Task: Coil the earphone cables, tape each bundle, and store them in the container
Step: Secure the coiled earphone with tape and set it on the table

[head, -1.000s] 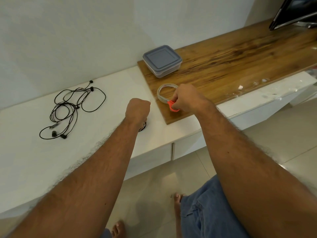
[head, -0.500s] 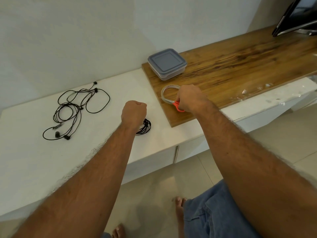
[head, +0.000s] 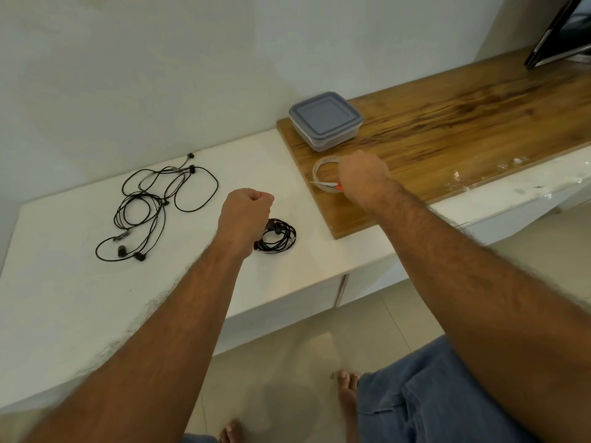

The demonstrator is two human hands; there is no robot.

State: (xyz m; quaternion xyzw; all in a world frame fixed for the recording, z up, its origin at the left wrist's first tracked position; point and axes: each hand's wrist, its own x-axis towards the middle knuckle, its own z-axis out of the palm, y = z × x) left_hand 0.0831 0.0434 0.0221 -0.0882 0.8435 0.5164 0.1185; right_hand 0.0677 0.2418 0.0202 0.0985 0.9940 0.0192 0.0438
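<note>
Progress stands at roughly the halfway mark, judging by how things lie. One coiled bundle [head: 277,235] of thin black cable rests on the white tabletop [head: 64,298] at centre frame, wound into a tight ring with a pale band that looks like tape across it. A second set, the loose earphones [head: 150,206], sprawls in slack loops at centre left, earbuds and plug splayed out, still to be coiled and taped. The container [head: 325,120], a squarish clear plastic box with a grey-blue lid, sits shut in the upper centre on the wooden board [head: 447,129], so nothing appears stored yet.

The left hand [head: 244,215] is curled into a fist just above and left of the bundle; whether its fingers pinch anything cannot be told from this angle. The right hand [head: 363,177] is curled around the orange-handled scissors [head: 338,186], of which only a bit of handle and a pale blade tip show, held against the tape roll [head: 324,174], a ring of clear, glossy tape lying flat on the board.

The board is varnished and streaked with dark grain; the tabletop is smooth, faintly glossy white. Scraps of clear film [head: 492,174] lie at right.
</note>
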